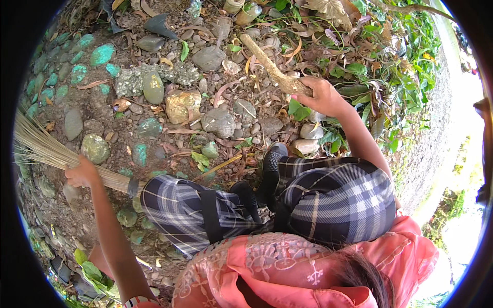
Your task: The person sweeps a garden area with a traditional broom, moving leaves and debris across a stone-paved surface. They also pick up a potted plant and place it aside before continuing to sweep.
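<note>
Out to the left, my left hand (83, 173) is closed round a stick broom (46, 143), a bundle of thin pale sticks. The broom's loose tips fan out toward the left rim, and a dark band (133, 187) binds it near my knee. My right hand (321, 97), up and to the right, grips the thick end of a light-brown wooden stick (269, 64). That stick slants up and left over the stony ground, and my fingers partly hide its near end. A green leaf (299, 109) shows just below my right hand.
Loose stones (218, 122), some painted green (101, 54), and dry leaves cover the soil. A rough concrete chunk (179, 74) lies ahead. Green plants (405, 66) grow on the right beside a paved strip (436, 113). My plaid-covered knees (339, 197) are bent in front of me.
</note>
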Tool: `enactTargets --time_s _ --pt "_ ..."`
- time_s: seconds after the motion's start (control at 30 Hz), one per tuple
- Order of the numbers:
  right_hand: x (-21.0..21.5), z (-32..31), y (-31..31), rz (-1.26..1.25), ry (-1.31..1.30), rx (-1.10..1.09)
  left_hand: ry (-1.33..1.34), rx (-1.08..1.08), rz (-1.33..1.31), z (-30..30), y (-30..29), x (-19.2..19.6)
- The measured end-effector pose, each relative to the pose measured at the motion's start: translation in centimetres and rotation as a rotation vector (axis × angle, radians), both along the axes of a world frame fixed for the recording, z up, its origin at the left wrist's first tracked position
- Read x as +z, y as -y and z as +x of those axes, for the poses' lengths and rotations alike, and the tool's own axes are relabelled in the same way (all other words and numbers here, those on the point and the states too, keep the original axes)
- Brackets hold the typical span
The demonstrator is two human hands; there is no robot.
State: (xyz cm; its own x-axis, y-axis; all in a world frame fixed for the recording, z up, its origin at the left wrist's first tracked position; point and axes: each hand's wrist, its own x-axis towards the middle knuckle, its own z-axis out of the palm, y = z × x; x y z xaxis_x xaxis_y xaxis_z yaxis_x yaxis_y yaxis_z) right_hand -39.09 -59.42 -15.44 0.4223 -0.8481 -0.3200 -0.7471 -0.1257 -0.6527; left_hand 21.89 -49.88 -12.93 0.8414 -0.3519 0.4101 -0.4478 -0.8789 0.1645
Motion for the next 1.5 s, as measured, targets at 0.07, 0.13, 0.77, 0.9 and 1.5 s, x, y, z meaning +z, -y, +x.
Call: enactTargets --time_s 0.07,0.13,0.77,0.9,1.5 --pt "0.5 0.4 0.2 -0.081 -0.021 0.064 -0.004 -0.004 -0.005 -0.2 0.1 0.1" --pt "1.1 0.5 0.4 -0.183 -0.053 0.081 -0.007 -0.003 0.013 -0.2 0.1 0.1" --pt "2.0 4.7 0.4 -0.685 0.234 0.158 0.028 0.012 0.056 0.2 0.0 -0.1" --pt "1.5 4.6 0.4 -0.637 0.311 0.197 0.025 0.002 0.040 0.3 0.0 -0.2" --pt "-0.6 4.5 -0.9 -0.385 0.339 0.133 0.008 0.008 0.026 -0.1 0.1 0.0"
